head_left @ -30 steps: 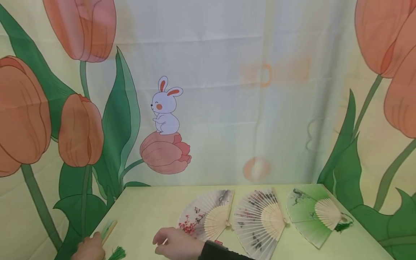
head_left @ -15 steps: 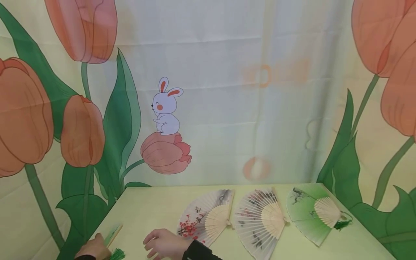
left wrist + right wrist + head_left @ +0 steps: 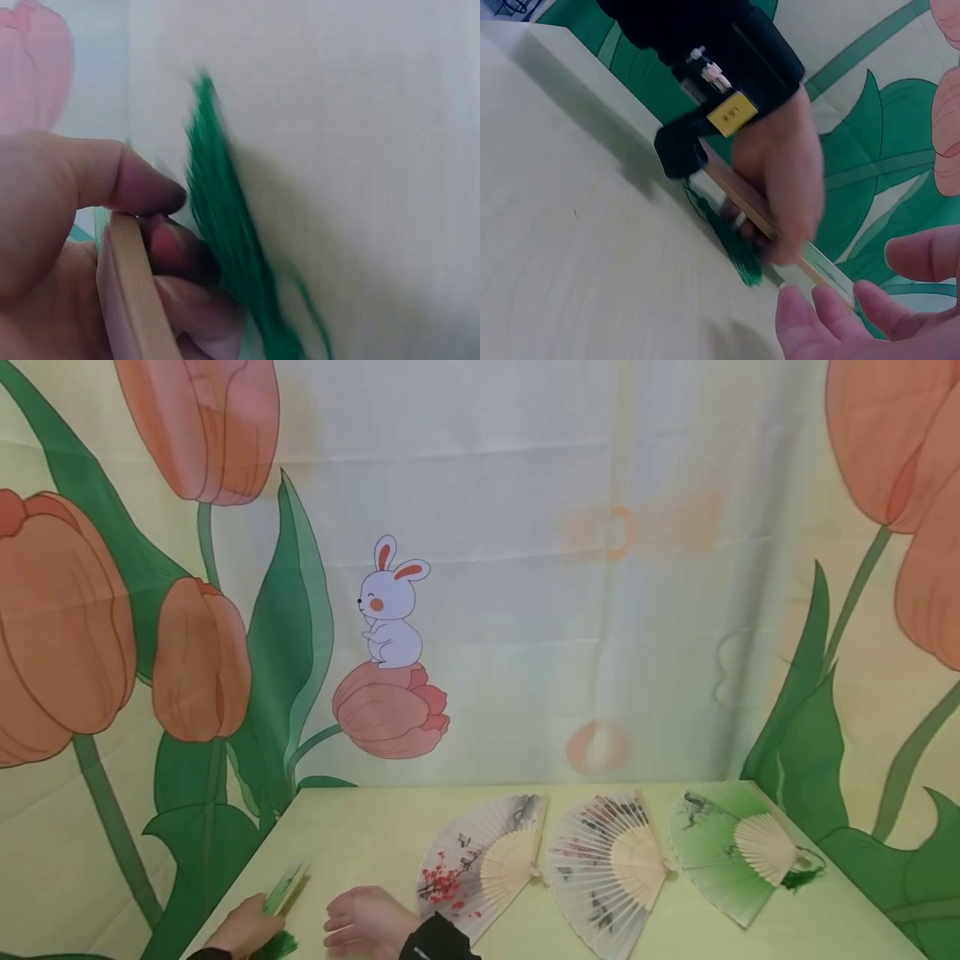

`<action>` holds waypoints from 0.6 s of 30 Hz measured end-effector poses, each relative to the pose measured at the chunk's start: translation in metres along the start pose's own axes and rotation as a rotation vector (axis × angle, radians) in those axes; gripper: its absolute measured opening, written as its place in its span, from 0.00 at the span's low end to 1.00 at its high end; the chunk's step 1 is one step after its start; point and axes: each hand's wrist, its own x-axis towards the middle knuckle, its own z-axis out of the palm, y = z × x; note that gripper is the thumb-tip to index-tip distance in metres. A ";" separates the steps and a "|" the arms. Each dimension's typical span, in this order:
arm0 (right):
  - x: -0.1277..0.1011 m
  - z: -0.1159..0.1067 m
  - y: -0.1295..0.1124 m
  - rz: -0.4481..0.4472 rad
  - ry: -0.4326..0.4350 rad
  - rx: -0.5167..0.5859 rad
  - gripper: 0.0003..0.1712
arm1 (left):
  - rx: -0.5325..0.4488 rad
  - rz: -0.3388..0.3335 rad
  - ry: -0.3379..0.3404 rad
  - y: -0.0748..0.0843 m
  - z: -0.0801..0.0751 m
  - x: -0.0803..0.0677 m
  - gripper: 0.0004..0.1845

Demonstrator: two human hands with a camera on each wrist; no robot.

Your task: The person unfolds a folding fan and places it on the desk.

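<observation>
Green tassel point(image 3: 225, 247) hangs blurred beside the left hand point(image 3: 82, 247) pinching a closed fan point(image 3: 135, 292); only the head view shows the right hand point(image 3: 367, 922), fingers loosely spread.

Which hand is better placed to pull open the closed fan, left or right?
Probably the right hand. The left hand already grips the closed fan near its tassel, so it is busy. The right hand holds nothing, and its fingers are right beside the fan's free end.
</observation>
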 end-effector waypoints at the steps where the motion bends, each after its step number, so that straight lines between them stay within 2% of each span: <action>1: 0.001 0.003 0.001 -0.004 0.012 0.007 0.10 | -0.052 -0.003 0.007 0.006 0.004 0.000 0.29; 4: 0.002 0.010 0.005 -0.009 0.048 0.010 0.10 | -0.205 0.008 0.025 0.030 0.015 -0.006 0.26; 8: -0.002 0.011 0.011 0.021 0.056 0.081 0.18 | -0.363 0.084 0.014 0.065 0.027 -0.014 0.21; 12: -0.008 0.009 0.015 0.033 0.004 0.110 0.23 | -0.483 0.085 -0.059 0.094 0.032 -0.023 0.34; 16: -0.016 0.006 0.015 -0.043 0.029 0.046 0.19 | -0.498 0.087 -0.088 0.118 0.043 -0.028 0.43; 18: -0.020 0.006 0.015 -0.093 0.075 0.021 0.17 | -0.457 0.121 -0.062 0.127 0.048 -0.031 0.39</action>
